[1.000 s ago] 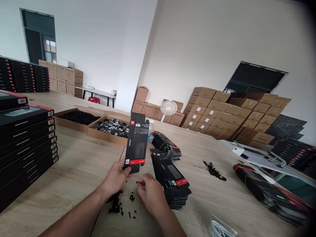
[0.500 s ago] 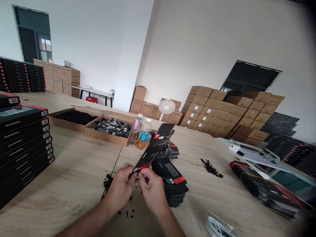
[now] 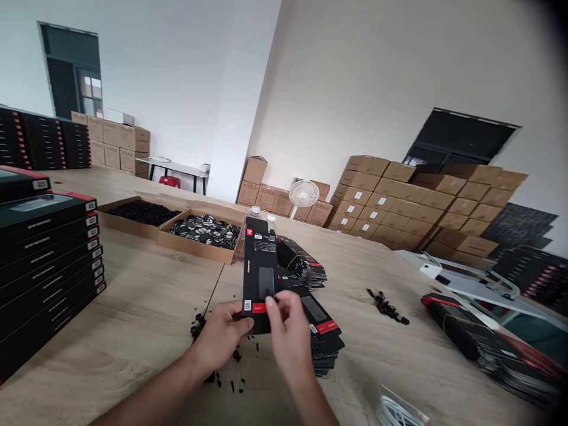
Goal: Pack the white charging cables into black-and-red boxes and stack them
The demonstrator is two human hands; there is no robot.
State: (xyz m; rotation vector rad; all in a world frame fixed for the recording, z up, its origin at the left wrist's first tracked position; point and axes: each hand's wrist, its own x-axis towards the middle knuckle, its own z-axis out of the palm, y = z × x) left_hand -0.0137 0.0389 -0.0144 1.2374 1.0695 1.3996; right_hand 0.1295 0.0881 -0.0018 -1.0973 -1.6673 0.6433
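Clock face centred on the held carton, 12 straight ahead of me.

Carton: one thin black carton (image 3: 260, 272) stands roughly upright above the table (image 3: 146, 313), printed face towards me, red band low down, dark flap below the band.

Grip: my left hand (image 3: 222, 331), at 7 o'clock, pinches the carton's lower left corner, thumb flat on the front. My right hand (image 3: 290, 337), at 5 o'clock, has its thumb over the right end of the red band, fingers curled. Cannot tell whether this hand clamps the carton's edge or holds something small.

Nearby: a stack of flat cartons (image 3: 326, 340) at 4 o'clock, partly behind my right hand; a banded bundle (image 3: 297, 257) between 2 and 3. A pile of small black parts (image 3: 197, 325) at 8, partly covered by my left hand; loose black bits (image 3: 232, 386) between 6 and 7. Tops of two bottles (image 3: 271, 220) show at 12, behind the carton.

Further out: shallow box of black-and-silver discs (image 3: 190, 245) at 10, a second shallow box (image 3: 126, 222) beside it holding black pieces. Stacked black boxes (image 3: 48, 254) at 9. Another cluster of black parts (image 3: 388, 307) at 3; bagged white cable (image 3: 399, 411) at 4.
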